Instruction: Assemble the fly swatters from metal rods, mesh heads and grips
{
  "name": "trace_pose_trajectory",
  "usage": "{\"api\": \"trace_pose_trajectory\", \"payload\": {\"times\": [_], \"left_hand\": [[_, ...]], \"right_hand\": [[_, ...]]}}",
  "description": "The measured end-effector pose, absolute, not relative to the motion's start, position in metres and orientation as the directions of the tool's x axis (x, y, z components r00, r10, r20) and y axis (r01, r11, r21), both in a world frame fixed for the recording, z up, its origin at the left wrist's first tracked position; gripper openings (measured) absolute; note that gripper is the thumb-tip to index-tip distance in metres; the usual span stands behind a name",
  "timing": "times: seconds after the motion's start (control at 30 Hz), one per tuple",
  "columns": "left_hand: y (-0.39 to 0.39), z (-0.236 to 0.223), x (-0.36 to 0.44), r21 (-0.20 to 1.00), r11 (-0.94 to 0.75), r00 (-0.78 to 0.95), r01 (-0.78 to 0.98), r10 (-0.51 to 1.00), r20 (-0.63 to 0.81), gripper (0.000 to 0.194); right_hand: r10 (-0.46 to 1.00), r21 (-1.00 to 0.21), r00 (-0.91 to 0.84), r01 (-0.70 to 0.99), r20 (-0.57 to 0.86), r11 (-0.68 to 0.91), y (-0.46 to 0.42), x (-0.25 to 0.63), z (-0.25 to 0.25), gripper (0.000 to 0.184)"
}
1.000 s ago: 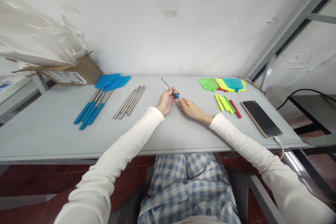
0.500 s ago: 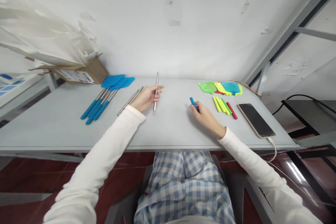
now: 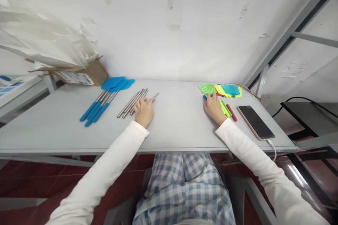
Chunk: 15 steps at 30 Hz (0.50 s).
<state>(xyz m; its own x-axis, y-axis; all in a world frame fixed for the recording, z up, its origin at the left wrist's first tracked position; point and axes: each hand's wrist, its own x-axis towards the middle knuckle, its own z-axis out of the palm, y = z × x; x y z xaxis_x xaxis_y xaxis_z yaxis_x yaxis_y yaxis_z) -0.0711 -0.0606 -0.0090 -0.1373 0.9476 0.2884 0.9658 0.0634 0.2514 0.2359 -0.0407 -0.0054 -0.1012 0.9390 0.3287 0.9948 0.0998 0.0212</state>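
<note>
Hands well apart — left hand (image 3: 144, 112) on steel tubes (image 3: 129, 105), right hand (image 3: 212, 109) at blue sleeve (image 3: 205, 97) beside lime sleeves (image 3: 224, 108) — grip on either unclear.

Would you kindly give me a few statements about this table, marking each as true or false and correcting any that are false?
1. The left hand rests on the bundle of steel rods. True.
2. The right hand holds the phone. False: the phone lies on the table to the right of the hand, apart from it.
3. The red grip lies to the left of the left hand. False: it lies to the right of the right hand, beside the yellow and green grips.
4. The rods with blue grips lie to the left of the steel rods. True.
5. A cable runs from the phone. True.
</note>
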Motion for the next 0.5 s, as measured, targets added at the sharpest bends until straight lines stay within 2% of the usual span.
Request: {"api": "trace_pose_trajectory", "payload": {"times": [0.13,0.27,0.5], "left_hand": [[-0.061,-0.010,-0.070,0.214,0.097,-0.164,0.972,0.933,0.320,0.046],[-0.063,-0.009,-0.078,0.218,0.134,-0.200,0.967,0.925,0.321,0.045],[-0.064,-0.002,-0.113,0.231,0.066,-0.125,0.971,0.960,0.250,0.046]], "right_hand": [[0.950,-0.010,-0.099,0.994,0.297,0.107,-0.045,0.241,-0.003,0.042],[0.960,0.023,-0.082,0.997,0.268,0.079,-0.046,0.248,-0.002,0.039],[0.941,0.073,-0.043,0.997,0.337,0.019,-0.053,0.256,-0.003,0.040]]}}
